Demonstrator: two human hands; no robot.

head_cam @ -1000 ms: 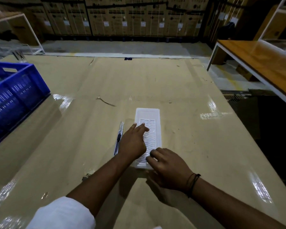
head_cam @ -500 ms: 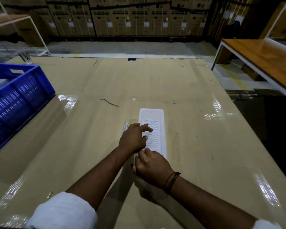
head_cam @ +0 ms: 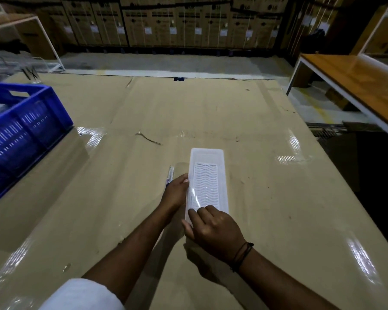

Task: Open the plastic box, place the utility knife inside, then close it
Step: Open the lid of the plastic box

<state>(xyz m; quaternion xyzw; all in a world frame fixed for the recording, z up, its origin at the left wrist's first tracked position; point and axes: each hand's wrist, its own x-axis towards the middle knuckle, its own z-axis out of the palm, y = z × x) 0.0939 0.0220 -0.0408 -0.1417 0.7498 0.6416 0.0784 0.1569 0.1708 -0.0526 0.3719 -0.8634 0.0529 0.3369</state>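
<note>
Stacked cartons line the back wall behind a cardboard-covered worktop (head_cam: 211, 108), a blue crate (head_cam: 20, 130) at its left edge. A white plastic box (head_cam: 207, 175) lies lengthwise near the middle, lid on. The left hand (head_cam: 176, 193) grips the box's left side; the right hand (head_cam: 213, 231) clasps its near end. The utility knife (head_cam: 170, 174) lies just left of the box, partly hidden.
</note>
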